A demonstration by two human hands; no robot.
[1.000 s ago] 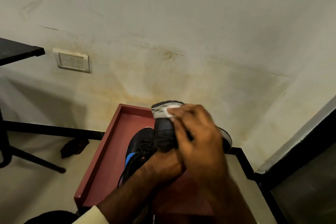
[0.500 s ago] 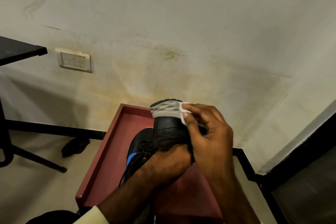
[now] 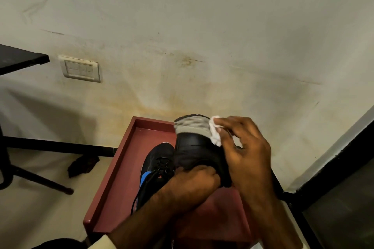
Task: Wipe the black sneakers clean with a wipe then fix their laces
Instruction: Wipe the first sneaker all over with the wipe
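Well, the wiping is under way. The left hand [image 3: 194, 184] grips the low end of one sneaker [image 3: 194, 147] and holds it up on end above the red worktop [image 3: 125, 178]. The right hand [image 3: 247, 147] pinches a white wipe [image 3: 215, 133] and presses it on the grey sole edge at the top of that shoe. The two hands are close together, each clamped on its own thing.

The other sneaker [image 3: 157, 159] lies flat on the worktop, just beside the left hand. Its laces [image 3: 162, 164] look loose and messy.

I think the job is in its first half. One shoe is being wiped. I cannot tell if the other one is clean. The laces are not yet fixed.
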